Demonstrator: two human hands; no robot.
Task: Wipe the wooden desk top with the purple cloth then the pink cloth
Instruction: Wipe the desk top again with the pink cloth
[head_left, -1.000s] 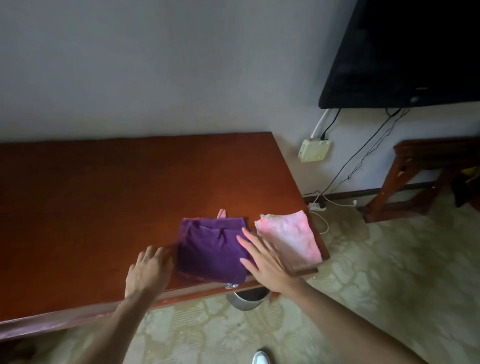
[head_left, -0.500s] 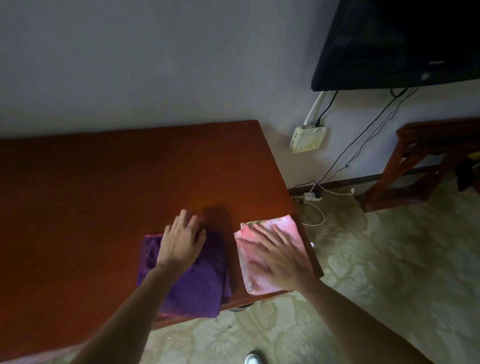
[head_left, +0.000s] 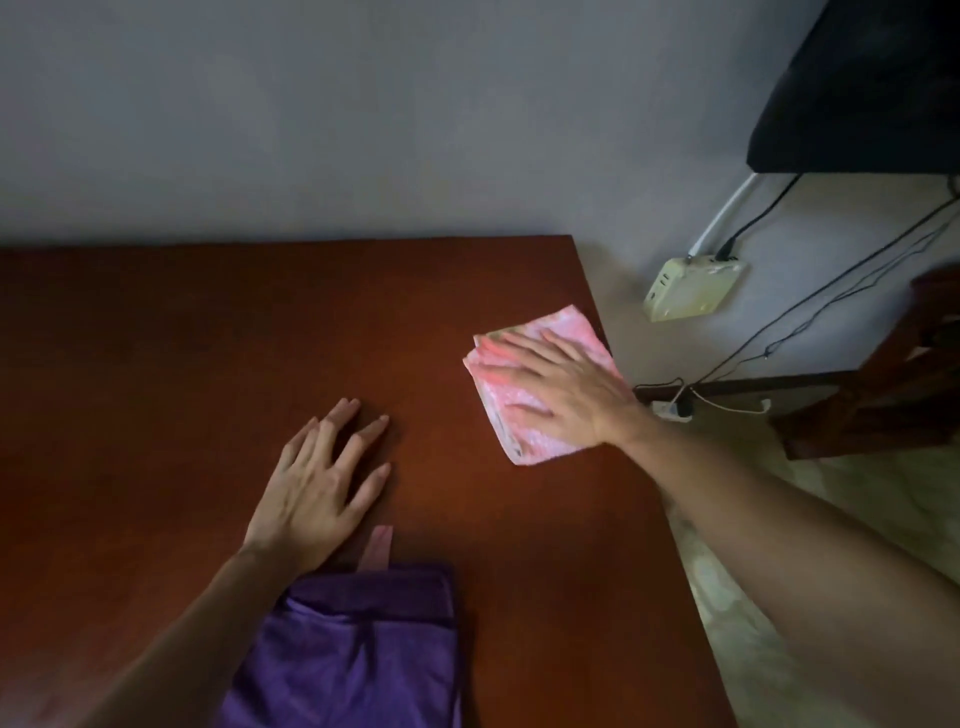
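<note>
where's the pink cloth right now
The pink cloth lies flat near the desk's right edge, under the right hand, up and right of the purple cloth.

Right hand (head_left: 566, 395) flat on pink cloth (head_left: 540, 384).

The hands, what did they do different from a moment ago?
The left hand came off the purple cloth and now lies flat on the bare desk top beyond it. The right hand has pushed the pink cloth away, toward the wall along the desk's right edge. The right palm is still spread flat on it, and the purple cloth stays folded.
</note>
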